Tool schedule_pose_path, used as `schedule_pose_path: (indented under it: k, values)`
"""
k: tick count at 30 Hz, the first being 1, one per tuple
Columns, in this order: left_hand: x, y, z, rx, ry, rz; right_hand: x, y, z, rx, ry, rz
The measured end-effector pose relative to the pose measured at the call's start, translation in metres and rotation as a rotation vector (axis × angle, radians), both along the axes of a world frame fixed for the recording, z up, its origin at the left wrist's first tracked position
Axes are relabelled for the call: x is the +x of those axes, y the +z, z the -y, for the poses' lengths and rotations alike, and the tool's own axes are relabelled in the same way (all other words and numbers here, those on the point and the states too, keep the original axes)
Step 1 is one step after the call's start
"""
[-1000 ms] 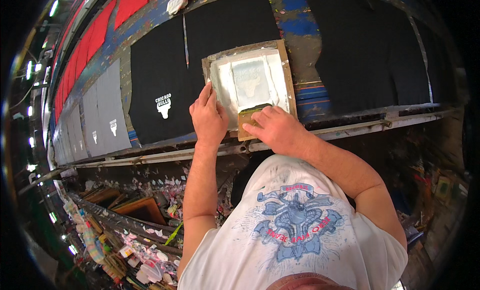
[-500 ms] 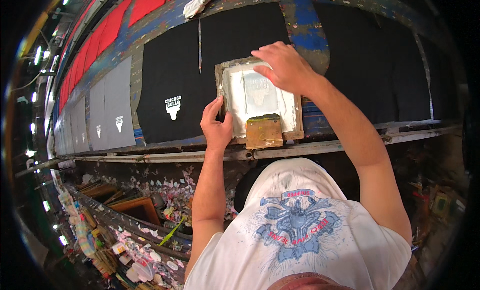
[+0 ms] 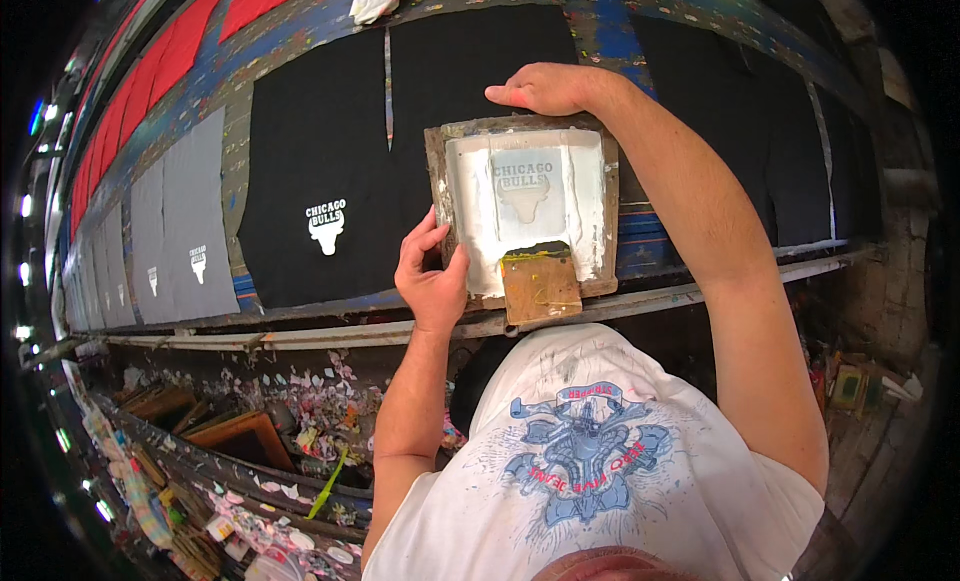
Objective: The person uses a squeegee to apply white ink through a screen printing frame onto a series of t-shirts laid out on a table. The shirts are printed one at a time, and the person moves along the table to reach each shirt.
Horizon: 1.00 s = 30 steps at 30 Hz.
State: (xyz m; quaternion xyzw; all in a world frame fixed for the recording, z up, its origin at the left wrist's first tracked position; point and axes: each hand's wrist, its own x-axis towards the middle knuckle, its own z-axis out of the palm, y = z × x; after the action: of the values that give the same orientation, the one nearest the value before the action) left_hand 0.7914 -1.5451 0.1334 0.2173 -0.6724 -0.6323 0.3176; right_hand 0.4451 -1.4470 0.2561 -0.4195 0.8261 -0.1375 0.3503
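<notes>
A wooden printing screen [image 3: 610, 221] with a pale mesh, white ink streaks and a lettered bull-head stencil lies over black fabric [image 3: 480, 61]. A wooden squeegee [image 3: 542, 286] rests across its lower edge. My left hand [image 3: 432, 276] holds the screen's left side with fingers wrapped to the frame. My right hand [image 3: 545, 89] is at the far edge, fingers bent onto the frame and partly hidden. Left of the screen, a white bull-head print [image 3: 326, 226] shows on the black fabric.
Grey printed panels [image 3: 185, 216] and red fabric [image 3: 175, 56] line the long paint-speckled table [image 3: 635, 221] to the left, more black panels [image 3: 735, 131] to the right. A white cloth [image 3: 375, 1] lies at the back. A metal rail [image 3: 650, 300] runs along the front, above stained clutter and wooden frames [image 3: 235, 441].
My right hand has left the squeegee and moved up to the screen's far edge. The screen now looks slightly larger and sits lower in view, my left hand still at its side.
</notes>
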Motion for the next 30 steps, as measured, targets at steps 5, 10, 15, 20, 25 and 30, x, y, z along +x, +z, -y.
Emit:
schedule_pose_path:
  k: [5,10,15,20,25,30]
  values:
    - [0.001,0.001,0.003,0.054,0.004,-0.038,-0.017,0.004,-0.011,-0.107,-0.079,0.045]
    - [0.000,-0.001,0.024,0.062,0.033,-0.020,0.010,-0.008,-0.080,-0.830,-0.525,-0.128]
    - [-0.010,0.004,0.040,0.114,0.031,-0.022,0.130,-0.036,-0.173,-1.001,-0.824,-0.133]
    - [-0.026,0.030,0.036,0.068,0.022,-0.013,0.205,-0.041,-0.215,-1.039,-0.749,0.200]
    - [-0.060,0.060,-0.005,0.035,0.017,-0.012,0.200,-0.031,-0.255,-1.088,-0.717,0.158]
    - [-0.107,0.065,-0.089,0.035,-0.014,-0.070,0.159,-0.025,-0.335,-1.060,-0.679,0.046]
